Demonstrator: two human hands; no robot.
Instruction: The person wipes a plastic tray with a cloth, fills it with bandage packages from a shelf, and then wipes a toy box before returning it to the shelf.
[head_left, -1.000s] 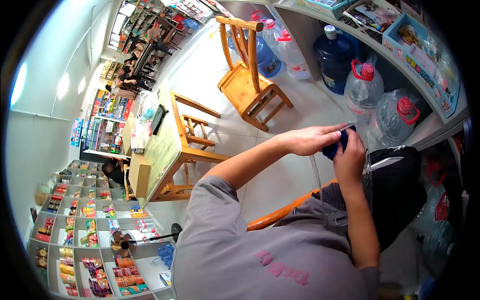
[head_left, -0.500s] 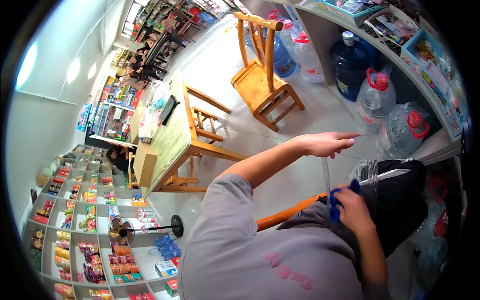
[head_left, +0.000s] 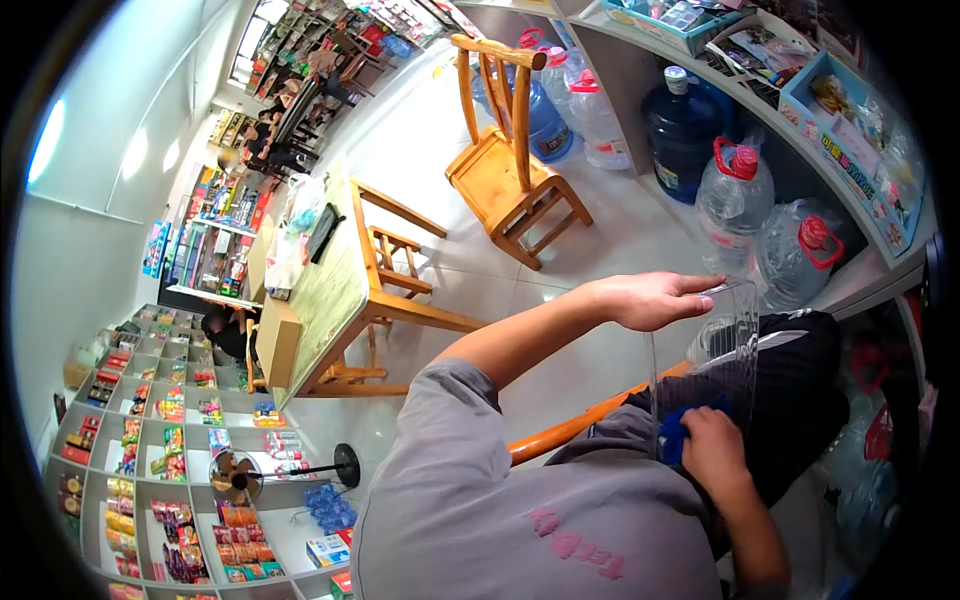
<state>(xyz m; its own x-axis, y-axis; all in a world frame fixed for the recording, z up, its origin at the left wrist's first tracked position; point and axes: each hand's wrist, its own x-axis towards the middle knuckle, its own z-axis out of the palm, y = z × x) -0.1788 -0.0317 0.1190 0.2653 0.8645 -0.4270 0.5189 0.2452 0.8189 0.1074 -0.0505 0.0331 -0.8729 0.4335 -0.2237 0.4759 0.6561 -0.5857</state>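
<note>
My left hand (head_left: 655, 298) is raised and pinches the top edge of a clear plastic bag (head_left: 712, 360), which hangs down broad and flat over my lap. Lower down, my right hand (head_left: 715, 448) grips a small blue object (head_left: 680, 425) at the bag's bottom edge. I cannot tell whether the blue object is inside the bag or behind it. My grey shirt fills the lower part of the view, and black trousers (head_left: 800, 390) lie behind the bag.
Large water jugs with red caps (head_left: 735, 185) stand against a counter (head_left: 850, 150) on the right. Ahead are a wooden chair (head_left: 505, 165) and a wooden table (head_left: 335, 285). An orange wooden rail (head_left: 560, 430) runs beside me. Stocked shelves (head_left: 160, 440) line the left, and people sit far off.
My hands were together up high. The right hand dropped toward my lap with the blue object, and the clear bag now hangs stretched and spread wide between both hands.
</note>
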